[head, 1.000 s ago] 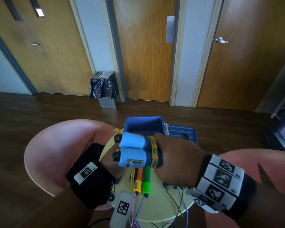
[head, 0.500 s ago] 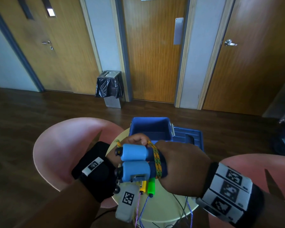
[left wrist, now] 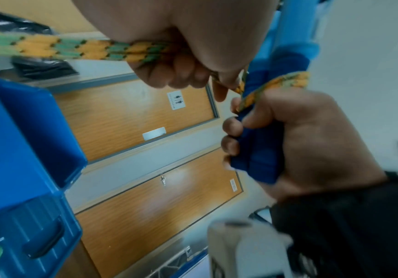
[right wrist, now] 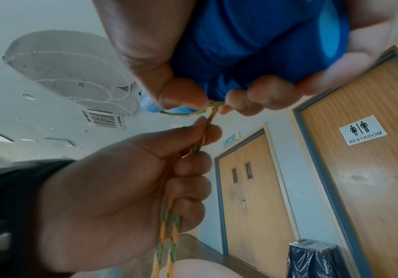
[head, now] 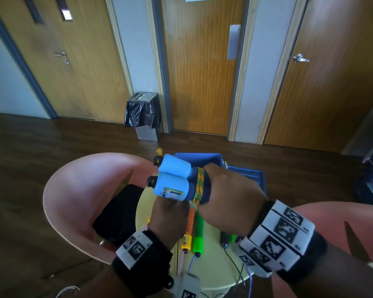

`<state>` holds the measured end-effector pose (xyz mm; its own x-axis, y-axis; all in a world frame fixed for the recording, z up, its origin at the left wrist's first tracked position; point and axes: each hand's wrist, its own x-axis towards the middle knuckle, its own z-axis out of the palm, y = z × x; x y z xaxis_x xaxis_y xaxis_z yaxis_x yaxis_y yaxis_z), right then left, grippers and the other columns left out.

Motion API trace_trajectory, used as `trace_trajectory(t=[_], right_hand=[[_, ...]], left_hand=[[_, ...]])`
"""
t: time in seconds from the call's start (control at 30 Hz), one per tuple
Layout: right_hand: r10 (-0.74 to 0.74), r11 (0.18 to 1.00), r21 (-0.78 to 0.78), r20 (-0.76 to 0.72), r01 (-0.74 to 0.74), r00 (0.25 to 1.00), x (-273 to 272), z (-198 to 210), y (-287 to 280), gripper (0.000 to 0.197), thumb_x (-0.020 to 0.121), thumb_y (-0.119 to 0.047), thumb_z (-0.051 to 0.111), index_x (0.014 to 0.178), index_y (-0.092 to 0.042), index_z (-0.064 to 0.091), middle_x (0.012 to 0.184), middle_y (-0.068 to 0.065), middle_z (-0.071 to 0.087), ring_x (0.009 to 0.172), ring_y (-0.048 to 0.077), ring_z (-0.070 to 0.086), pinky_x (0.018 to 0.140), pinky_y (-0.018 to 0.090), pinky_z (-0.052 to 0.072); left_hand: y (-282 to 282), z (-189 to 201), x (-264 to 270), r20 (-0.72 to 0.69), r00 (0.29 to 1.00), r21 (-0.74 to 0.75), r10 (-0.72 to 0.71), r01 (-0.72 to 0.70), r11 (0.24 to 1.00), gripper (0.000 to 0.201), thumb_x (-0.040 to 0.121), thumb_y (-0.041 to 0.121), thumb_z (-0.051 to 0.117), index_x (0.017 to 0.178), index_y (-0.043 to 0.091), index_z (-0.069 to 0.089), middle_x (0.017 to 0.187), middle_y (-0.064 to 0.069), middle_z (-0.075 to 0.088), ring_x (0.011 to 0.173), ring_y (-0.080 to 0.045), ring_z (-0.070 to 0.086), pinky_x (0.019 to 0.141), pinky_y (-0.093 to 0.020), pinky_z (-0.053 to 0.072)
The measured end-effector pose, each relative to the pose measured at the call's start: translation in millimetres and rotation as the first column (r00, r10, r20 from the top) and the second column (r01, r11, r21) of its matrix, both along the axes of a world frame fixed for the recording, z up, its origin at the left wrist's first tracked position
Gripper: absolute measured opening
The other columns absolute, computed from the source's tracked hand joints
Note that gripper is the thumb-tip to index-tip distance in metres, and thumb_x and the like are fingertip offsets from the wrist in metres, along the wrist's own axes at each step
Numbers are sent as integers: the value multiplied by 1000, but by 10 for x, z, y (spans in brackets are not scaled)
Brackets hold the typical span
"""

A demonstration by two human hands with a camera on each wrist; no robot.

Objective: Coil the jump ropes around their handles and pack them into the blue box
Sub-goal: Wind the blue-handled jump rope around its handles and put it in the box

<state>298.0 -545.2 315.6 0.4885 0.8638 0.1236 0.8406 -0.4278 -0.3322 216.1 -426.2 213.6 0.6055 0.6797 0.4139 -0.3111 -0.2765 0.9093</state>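
Observation:
My right hand (head: 228,201) grips two blue jump rope handles (head: 172,181) side by side, above the table and in front of the open blue box (head: 202,159). A yellow-green braided rope (head: 199,188) is wound twice round their dark blue part. Just under the handles, my left hand (head: 168,218) grips the loose rope. In the left wrist view, that left hand (left wrist: 181,56) is closed on the rope (left wrist: 50,47), and the right hand (left wrist: 312,141) clasps the handles (left wrist: 260,150). In the right wrist view, the rope (right wrist: 167,244) runs through the left fist (right wrist: 126,197) up to the handles (right wrist: 241,47).
An orange handle (head: 190,229) and a green handle (head: 198,231) lie on the round pale table (head: 215,269), with thin cords trailing off its near edge. The box lid (head: 250,177) lies open to the right. Pink chairs (head: 80,190) flank the table.
My left hand has gone from behind the handles to beneath them, taking the rope down with it. The handles have risen slightly and tilted.

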Motion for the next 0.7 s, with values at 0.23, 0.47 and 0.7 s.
trace_trajectory(t=[0.23,0.47,0.7], right_hand=[[-110,993,-29,25,111,994,215,-86,177,39,79,-46,63,105,-24,44,96,-4,59,86,22,62,73,38,54],[-120,973,-169,205,156,971,391,-291,304,24,86,-26,56,99,-18,37,92,0,50,93,26,60,75,38,47],[-32,937,-330,251,116,967,358,-590,334,25,88,-30,55,105,-18,40,106,3,58,98,28,61,73,39,35]], left_hand=[[-214,-23,-105,-303,948,-7,-95,98,995,35,85,45,49,68,20,66,70,3,68,71,-15,60,74,-40,48],[-224,-48,-185,-539,830,-3,-144,169,986,22,90,36,47,75,34,63,60,4,47,56,-16,44,60,-36,39],[1,199,-248,-753,656,357,-52,473,805,26,94,25,55,68,24,54,62,8,54,58,-7,49,54,-19,34]])
